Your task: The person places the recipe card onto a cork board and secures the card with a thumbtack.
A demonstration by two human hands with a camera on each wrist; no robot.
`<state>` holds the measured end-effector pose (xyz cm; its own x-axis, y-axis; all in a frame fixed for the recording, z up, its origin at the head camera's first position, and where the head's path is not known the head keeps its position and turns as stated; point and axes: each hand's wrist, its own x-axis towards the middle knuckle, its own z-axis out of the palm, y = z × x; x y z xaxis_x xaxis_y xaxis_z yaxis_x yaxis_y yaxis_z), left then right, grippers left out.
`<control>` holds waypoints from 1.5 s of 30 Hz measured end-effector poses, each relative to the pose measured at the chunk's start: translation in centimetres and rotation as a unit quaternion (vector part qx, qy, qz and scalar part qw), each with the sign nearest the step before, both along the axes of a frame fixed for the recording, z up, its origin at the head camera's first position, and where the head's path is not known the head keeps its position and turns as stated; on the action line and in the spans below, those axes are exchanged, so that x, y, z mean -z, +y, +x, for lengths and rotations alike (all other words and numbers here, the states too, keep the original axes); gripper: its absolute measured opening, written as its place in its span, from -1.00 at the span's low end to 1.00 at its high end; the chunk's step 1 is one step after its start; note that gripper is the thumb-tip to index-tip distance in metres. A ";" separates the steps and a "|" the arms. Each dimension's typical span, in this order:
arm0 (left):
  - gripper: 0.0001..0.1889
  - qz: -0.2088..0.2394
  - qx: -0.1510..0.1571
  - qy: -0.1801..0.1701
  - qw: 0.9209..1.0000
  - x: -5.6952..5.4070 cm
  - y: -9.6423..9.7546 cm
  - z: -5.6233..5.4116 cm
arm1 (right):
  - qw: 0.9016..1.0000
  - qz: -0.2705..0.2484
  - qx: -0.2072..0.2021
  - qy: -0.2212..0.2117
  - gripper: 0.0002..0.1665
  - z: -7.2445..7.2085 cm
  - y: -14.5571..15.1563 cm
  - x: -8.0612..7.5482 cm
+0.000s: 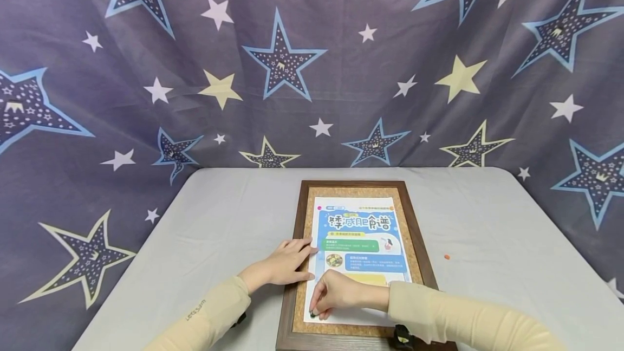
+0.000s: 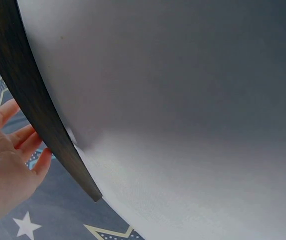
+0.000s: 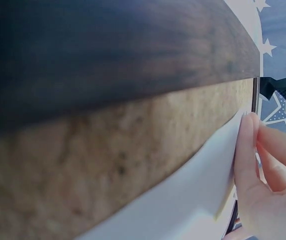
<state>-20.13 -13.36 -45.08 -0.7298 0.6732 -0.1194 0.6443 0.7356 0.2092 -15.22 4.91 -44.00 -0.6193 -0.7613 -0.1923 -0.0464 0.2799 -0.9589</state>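
Right fingers (image 1: 319,296) pinch a green pin (image 1: 313,314) at their tips, low on the poster (image 1: 362,256)

A starry curtain (image 1: 336,103) hangs behind your pale table (image 1: 234,215).
Facing you, it carries white stars (image 1: 320,127), yellow stars (image 1: 460,79) and blue-edged, dotted stars (image 1: 284,57) with little crowns (image 1: 280,66) on dusky purple-grey; you also see it past the table's left and right edges.

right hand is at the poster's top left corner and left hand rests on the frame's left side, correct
Not top left: the head view shows the right hand at the bottom left corner of the poster. The left hand rests on the left side of the frame.
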 end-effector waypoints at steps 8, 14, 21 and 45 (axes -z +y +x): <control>-0.39 -0.001 0.001 0.003 1.000 0.0 -0.1 -0.1 | 0.997 0.039 0.017 0.061 -0.86 0.2 -0.6 0.1; -0.39 -0.003 0.001 0.003 1.000 -0.1 0.0 0.0 | 0.999 0.038 0.016 0.036 -0.87 0.1 -0.5 0.2; -0.38 0.001 -0.001 0.001 1.000 -0.2 0.0 0.0 | 0.999 0.032 -0.003 0.024 -0.91 -0.4 0.3 -0.1; -0.38 -0.003 -0.002 -0.006 1.000 -0.3 0.1 0.1 | 0.984 0.062 -0.003 0.165 -0.84 -1.5 4.2 -1.4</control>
